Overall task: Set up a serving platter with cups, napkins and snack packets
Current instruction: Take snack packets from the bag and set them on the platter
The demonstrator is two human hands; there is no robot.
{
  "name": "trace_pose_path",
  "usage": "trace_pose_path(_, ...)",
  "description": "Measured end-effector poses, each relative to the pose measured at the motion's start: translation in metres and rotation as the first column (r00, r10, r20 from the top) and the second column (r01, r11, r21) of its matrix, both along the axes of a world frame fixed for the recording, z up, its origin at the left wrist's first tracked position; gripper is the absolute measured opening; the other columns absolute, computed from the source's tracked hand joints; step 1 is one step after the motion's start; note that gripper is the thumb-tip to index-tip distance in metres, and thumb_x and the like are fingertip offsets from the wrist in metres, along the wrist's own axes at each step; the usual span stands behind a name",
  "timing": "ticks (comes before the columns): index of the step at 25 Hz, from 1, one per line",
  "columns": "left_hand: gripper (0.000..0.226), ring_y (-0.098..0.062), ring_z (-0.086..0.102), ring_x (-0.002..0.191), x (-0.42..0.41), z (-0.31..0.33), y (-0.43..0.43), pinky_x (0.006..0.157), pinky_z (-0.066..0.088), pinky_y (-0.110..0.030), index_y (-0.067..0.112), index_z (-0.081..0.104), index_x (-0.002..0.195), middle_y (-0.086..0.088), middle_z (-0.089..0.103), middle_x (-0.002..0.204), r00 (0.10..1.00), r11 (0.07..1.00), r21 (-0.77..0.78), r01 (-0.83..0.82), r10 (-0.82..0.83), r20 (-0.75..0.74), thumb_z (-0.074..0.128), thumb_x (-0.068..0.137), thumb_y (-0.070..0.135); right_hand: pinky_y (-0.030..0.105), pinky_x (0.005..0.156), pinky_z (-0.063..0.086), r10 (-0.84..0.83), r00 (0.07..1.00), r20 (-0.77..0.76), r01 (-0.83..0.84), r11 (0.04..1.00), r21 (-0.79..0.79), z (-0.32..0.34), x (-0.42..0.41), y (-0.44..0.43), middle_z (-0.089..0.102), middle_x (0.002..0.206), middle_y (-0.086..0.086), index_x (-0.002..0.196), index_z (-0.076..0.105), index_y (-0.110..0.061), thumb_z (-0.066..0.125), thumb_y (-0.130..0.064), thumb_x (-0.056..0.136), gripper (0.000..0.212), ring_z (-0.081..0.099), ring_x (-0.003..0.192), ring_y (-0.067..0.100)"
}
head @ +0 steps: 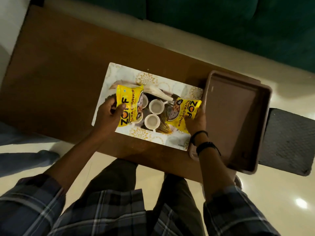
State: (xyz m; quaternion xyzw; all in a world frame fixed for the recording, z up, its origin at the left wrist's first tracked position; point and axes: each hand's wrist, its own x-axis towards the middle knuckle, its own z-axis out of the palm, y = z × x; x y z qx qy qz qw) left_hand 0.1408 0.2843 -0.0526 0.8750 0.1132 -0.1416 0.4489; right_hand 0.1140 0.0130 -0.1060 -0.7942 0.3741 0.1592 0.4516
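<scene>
Left hand (111, 110) pinches one yellow snack packet (128, 104); right hand (196, 120) grips a second packet (184, 113). Each is held over an opposite end of the patterned platter (153, 77), apparently to flank the cups (156, 106) and napkins (158, 93) in its middle.

Platter (119, 72) on table (56, 68), cups (156, 106) at its centre, napkins (157, 92) behind them, a snack packet (128, 106) at each side; empty tray (237, 120) right of platter.
</scene>
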Motion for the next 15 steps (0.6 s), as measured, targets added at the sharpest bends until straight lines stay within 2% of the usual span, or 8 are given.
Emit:
trace_pose_path(2,0.022,-0.005,0.060,0.077,0.002,-0.001,0.007,0.059,0.042,-0.002,0.006,0.062,0.111,-0.001,0.065,0.097,1.000,1.000,-0.016,-0.010,0.010,0.004,0.053,0.095,0.018,0.049,0.101,0.047,0.007,0.996,-0.086,-0.008,1.000,-0.009,-0.013,0.001,0.006,0.056,0.133,0.016,0.138,0.041,-0.007,0.059,-0.005,0.087,0.054,0.055,0.120,0.035)
trace_pose_path(3,0.021,0.000,0.059,0.076,0.002,-0.002,0.010,0.058,0.042,0.001,0.006,0.062,0.111,0.001,0.064,0.097,1.000,0.999,-0.036,-0.018,0.018,0.005,0.053,0.095,0.016,0.045,0.103,0.046,-0.001,0.991,-0.133,0.000,1.000,-0.014,-0.018,0.001,0.009,0.055,0.135,0.016,0.140,0.041,-0.007,0.059,-0.005,0.088,0.055,0.053,0.123,0.035)
trace_pose_path(7,0.021,0.008,0.059,0.070,0.003,-0.007,0.020,0.055,0.039,0.003,0.008,0.064,0.111,0.005,0.064,0.093,1.000,0.999,-0.026,-0.018,0.019,0.007,0.054,0.095,0.016,0.037,0.095,0.046,-0.071,0.964,-0.258,0.061,0.997,-0.048,-0.028,-0.002,0.016,0.059,0.130,0.015,0.133,0.046,-0.006,0.056,-0.003,0.088,0.046,0.056,0.119,0.034)
trace_pose_path(9,0.021,0.016,0.060,0.070,0.004,-0.011,0.024,0.055,0.039,0.003,0.008,0.064,0.111,0.009,0.063,0.090,1.000,1.000,-0.011,0.004,-0.004,0.018,0.053,0.095,0.016,0.041,0.098,0.047,-0.073,0.958,-0.279,0.062,0.997,-0.049,-0.032,-0.005,0.017,0.060,0.129,0.016,0.131,0.047,-0.004,0.057,-0.003,0.087,0.044,0.057,0.118,0.034)
trace_pose_path(11,0.021,0.023,0.058,0.071,0.006,-0.015,0.027,0.055,0.037,0.005,0.007,0.064,0.111,0.009,0.062,0.088,0.999,1.000,0.003,0.012,-0.012,0.032,0.053,0.095,0.015,0.045,0.102,0.046,-0.059,0.957,-0.285,0.041,0.997,-0.069,-0.033,-0.005,0.018,0.056,0.134,0.016,0.136,0.042,-0.003,0.059,-0.007,0.086,0.053,0.055,0.122,0.033)
trace_pose_path(15,0.030,-0.003,0.061,0.078,0.009,-0.024,0.027,0.056,0.040,0.002,0.001,0.054,0.117,-0.001,0.060,0.102,0.994,0.994,-0.007,-0.106,0.107,0.028,0.058,0.092,0.016,0.039,0.100,0.038,-0.053,0.981,-0.185,-0.010,0.947,-0.321,-0.026,-0.005,0.017,0.045,0.135,0.019,0.136,0.037,-0.002,0.069,-0.015,0.081,0.065,0.045,0.123,0.035)
